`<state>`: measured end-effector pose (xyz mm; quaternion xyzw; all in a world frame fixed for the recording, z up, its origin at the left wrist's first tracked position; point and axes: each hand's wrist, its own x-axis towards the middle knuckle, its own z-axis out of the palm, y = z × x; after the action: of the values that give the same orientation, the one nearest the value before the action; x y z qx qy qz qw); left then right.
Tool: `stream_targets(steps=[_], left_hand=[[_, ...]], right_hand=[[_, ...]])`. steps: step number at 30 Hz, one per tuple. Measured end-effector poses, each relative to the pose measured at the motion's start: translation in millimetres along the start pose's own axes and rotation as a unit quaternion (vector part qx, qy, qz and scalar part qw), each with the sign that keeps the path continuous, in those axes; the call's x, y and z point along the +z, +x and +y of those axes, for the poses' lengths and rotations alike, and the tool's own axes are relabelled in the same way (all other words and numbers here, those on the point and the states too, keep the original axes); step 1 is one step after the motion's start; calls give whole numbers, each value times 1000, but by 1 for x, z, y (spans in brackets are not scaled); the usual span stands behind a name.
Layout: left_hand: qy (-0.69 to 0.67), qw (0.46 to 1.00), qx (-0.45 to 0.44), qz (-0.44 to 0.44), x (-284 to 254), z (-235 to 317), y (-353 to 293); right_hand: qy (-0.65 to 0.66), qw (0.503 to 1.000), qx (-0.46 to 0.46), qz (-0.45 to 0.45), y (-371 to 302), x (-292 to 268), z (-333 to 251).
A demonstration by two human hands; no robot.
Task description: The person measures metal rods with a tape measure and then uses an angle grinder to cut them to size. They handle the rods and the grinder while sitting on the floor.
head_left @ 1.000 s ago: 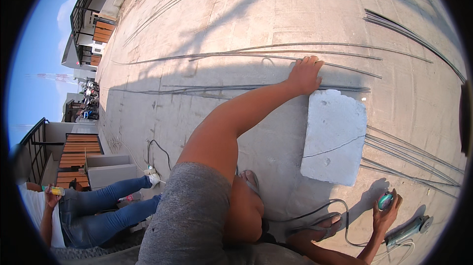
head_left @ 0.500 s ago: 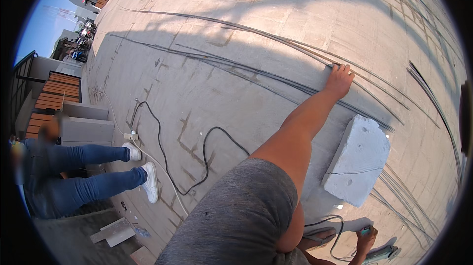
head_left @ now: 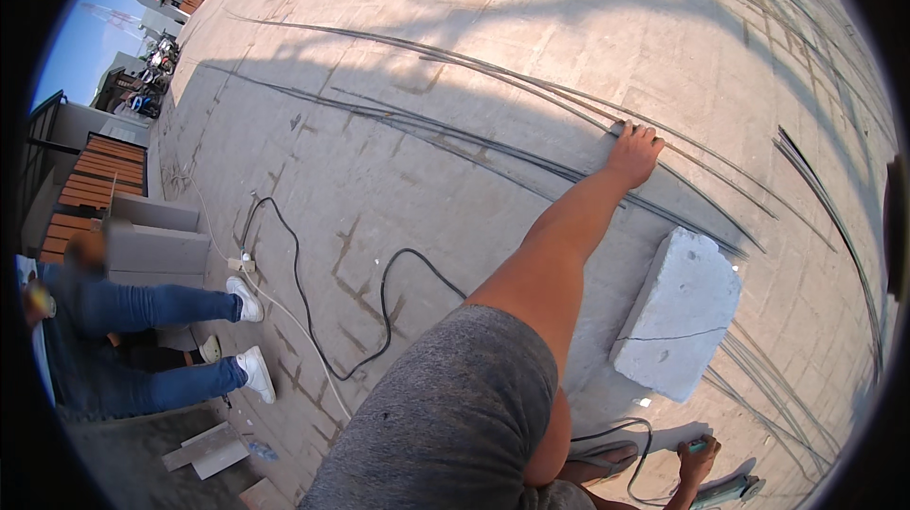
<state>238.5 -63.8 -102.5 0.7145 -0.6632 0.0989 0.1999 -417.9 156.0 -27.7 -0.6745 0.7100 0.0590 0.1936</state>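
My left arm, in a grey sleeve, reaches far out over the paving. My left hand (head_left: 633, 154) has its fingers curled over thin steel bars (head_left: 540, 81) lying along the ground. At the lower right, my right hand (head_left: 699, 460) is closed round a small teal thing, mostly hidden by the fingers. Close by it is a grey-green tool (head_left: 728, 492), partly cut off by the picture's rim. A black cord (head_left: 648, 434) loops near this hand. Between the two hands lies a cracked pale concrete slab (head_left: 678, 316).
More steel bars (head_left: 839, 216) lie to the right, and others (head_left: 768, 373) beside the slab. A black cable (head_left: 387, 320) snakes to a socket block (head_left: 242, 264). A person in jeans (head_left: 180, 306) stands at left, with another person's shoe (head_left: 209, 349) behind. Motorbikes (head_left: 147, 83) stand farther off.
The view has shifted slightly, moving most things a little left. My left hand stays on the bars. The person in jeans has moved a foot left, and another person's shoe now shows.
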Motion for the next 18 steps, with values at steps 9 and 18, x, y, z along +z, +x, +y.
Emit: stream_targets(steps=[9,18], left_hand=[[66,994,84,-14,-2,-4,4],[83,985,144,-41,-11,-16,-9]], right_hand=[[4,1000,-11,28,1,2,8],[-68,889,-392,227,16,53,86]])
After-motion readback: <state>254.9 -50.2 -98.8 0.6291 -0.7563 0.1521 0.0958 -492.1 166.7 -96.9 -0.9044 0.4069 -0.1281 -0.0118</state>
